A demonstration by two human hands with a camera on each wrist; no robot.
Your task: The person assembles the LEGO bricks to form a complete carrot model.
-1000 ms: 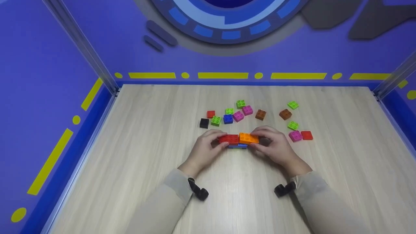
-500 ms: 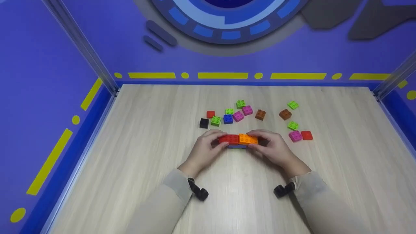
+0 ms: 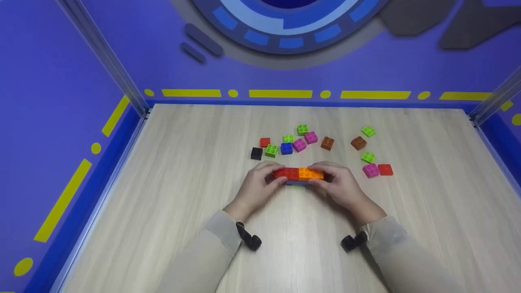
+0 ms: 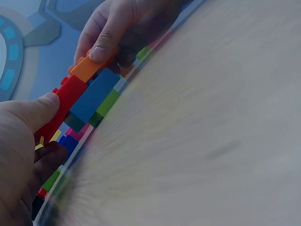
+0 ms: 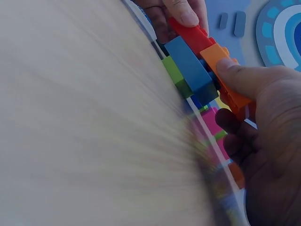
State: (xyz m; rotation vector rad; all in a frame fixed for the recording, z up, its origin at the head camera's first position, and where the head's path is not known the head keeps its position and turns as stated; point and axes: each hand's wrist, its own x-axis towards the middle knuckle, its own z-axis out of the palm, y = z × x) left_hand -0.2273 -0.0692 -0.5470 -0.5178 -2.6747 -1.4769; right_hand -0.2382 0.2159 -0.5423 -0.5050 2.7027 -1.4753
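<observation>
Yellow-dashed blue walls (image 3: 134, 49) are framing a pale wood-grain table (image 3: 293, 244) as a left hand (image 3: 260, 181) is pinching a red rectangular plastic brick (image 3: 291, 174) between thumb and fingers from nine o'clock, a right hand (image 3: 340, 183) likewise pinching an orange rectangular plastic brick (image 3: 308, 174) from three; a blue rectangular plastic brick (image 4: 95, 99) is sitting beneath both.

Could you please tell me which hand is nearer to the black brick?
Left: the left hand lies just on the person's side of the black brick; the right hand is farther off, to the brick's right, holding the orange brick.
</observation>
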